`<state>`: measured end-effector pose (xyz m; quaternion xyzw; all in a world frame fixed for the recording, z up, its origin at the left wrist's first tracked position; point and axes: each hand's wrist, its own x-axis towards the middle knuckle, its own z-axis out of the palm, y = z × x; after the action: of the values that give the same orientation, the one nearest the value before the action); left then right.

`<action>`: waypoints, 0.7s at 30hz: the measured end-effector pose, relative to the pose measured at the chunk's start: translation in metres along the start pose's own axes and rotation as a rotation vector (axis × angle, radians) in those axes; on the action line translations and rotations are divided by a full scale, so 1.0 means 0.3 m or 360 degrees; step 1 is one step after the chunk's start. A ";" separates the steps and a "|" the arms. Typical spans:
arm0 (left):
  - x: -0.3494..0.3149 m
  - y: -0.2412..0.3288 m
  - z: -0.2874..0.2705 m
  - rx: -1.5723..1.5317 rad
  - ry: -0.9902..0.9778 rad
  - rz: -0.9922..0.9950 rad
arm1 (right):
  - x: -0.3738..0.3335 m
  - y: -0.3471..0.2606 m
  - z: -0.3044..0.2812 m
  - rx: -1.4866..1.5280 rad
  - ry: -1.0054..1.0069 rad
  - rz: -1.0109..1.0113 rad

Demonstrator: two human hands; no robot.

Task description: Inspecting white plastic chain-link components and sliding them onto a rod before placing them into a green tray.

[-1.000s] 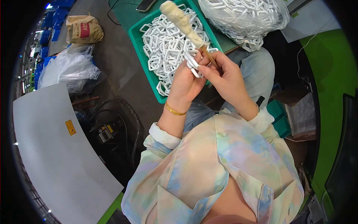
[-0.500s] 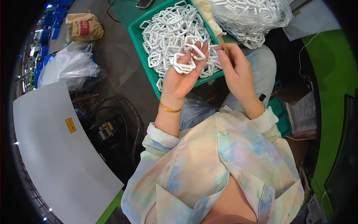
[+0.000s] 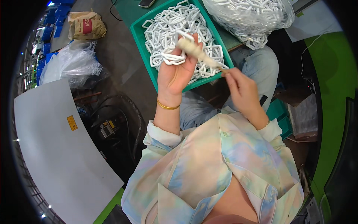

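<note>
Left hand (image 3: 172, 76) is lying palm up over the green tray (image 3: 145, 56), fingers spread, not clenching; it's carrying a few white links (image 3: 172, 61) at the finger bases, and I can't tell whether any are looping around fingers. Right hand (image 3: 242, 87) is closing thumb and fingers on the thin handle of a stick (image 3: 192, 49) with a thick cream-coloured head. Head is pointing up-left, blurring, and crossing in front of the left fingers; can't tell if it's touching them. Loose white links (image 3: 164, 33) are filling the tray, which is sitting on the green tabletop (image 3: 126, 15) ahead of the person. Clear bag (image 3: 253, 16) of similar links is resting just beyond the tray's right side. Phone (image 3: 146, 3) is lying near its far-left corner.
</note>
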<state>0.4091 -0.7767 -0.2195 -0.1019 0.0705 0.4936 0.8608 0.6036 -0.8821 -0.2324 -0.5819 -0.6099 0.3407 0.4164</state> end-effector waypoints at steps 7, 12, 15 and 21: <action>0.069 -0.012 0.059 0.0445 -0.0003 -0.0003 | -0.016 0.087 -0.110 0.0441 0.0462 0.0293; 0.249 -0.102 0.239 0.2466 -0.0319 0.0538 | -0.058 0.179 -0.172 0.0604 0.0638 0.0349; 0.459 -0.053 0.293 0.2684 -0.1420 0.1113 | -0.080 0.201 -0.201 0.0506 0.0724 0.0393; 0.509 -0.233 0.581 0.4039 -0.0517 0.0751 | -0.099 0.232 -0.231 0.0499 0.0826 0.0482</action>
<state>0.5498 -0.6407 -0.0771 0.8538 0.3971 0.2281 0.2477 0.6953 -0.9101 -0.2693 -0.6621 -0.3304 0.3288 0.5868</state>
